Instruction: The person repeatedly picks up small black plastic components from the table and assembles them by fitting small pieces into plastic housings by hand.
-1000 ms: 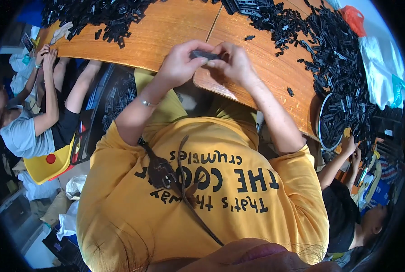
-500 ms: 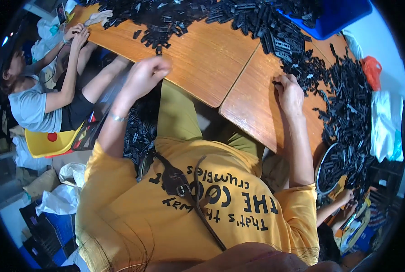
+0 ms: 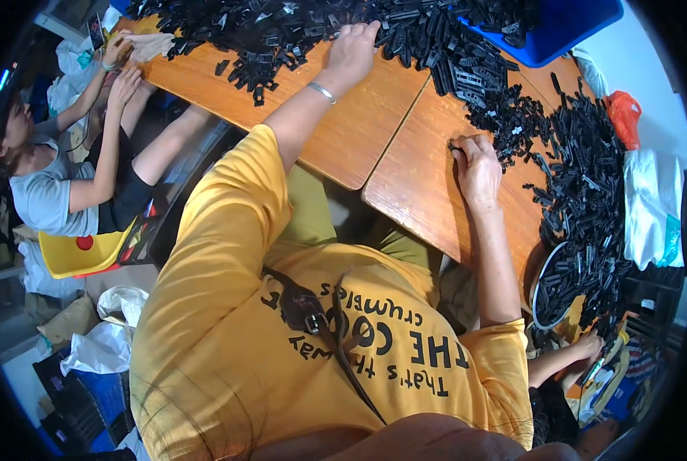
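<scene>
My left hand [image 3: 351,55] reaches over the table to the near edge of a heap of black plastic pieces [image 3: 282,54]. Its back faces up and its fingertips are lost against the pieces, so what they hold cannot be made out. Closer to me on the right, my right hand [image 3: 479,170] rests on the wooden table [image 3: 428,177], thumb and fingers pinched on a small black plastic piece [image 3: 455,146]. Just beyond that hand lies a group of smaller black parts [image 3: 516,115]. Longer black pieces [image 3: 582,177] cover the table's right side.
A blue bin [image 3: 566,34] tilts at the far right, with black pieces at its mouth. A round-rimmed container [image 3: 545,288] holds more pieces at the right edge. One person [image 3: 59,177] sits at the left; a co-worker's hands [image 3: 585,349] show at lower right. A seam divides the tabletop.
My left hand has moved from above the near table edge, away and to the right, onto the heap. My right hand has stayed near its place, still pinched.
</scene>
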